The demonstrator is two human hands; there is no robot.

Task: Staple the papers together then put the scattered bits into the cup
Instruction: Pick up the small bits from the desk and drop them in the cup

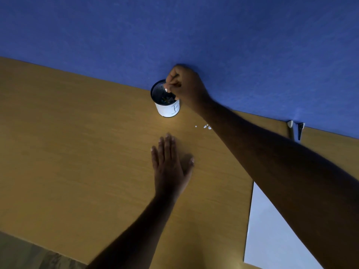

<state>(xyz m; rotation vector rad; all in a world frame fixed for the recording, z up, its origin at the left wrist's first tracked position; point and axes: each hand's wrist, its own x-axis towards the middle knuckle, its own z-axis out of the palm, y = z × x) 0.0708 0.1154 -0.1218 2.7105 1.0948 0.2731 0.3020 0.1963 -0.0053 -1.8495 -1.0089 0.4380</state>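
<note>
A black mesh cup with a white label stands at the back of the wooden desk, against the blue partition. My right hand hovers over the cup's rim, fingers pinched on small white bits. A few more white bits lie on the desk just right of the cup, partly hidden by my right forearm. My left hand rests flat on the desk in front of the cup, fingers apart, holding nothing. White paper lies at the lower right, partly under my right arm.
A blue partition rises behind the desk. A white and a black clip-like fitting sit at the desk joint on the far right. The desk's front edge and the floor show at the lower left.
</note>
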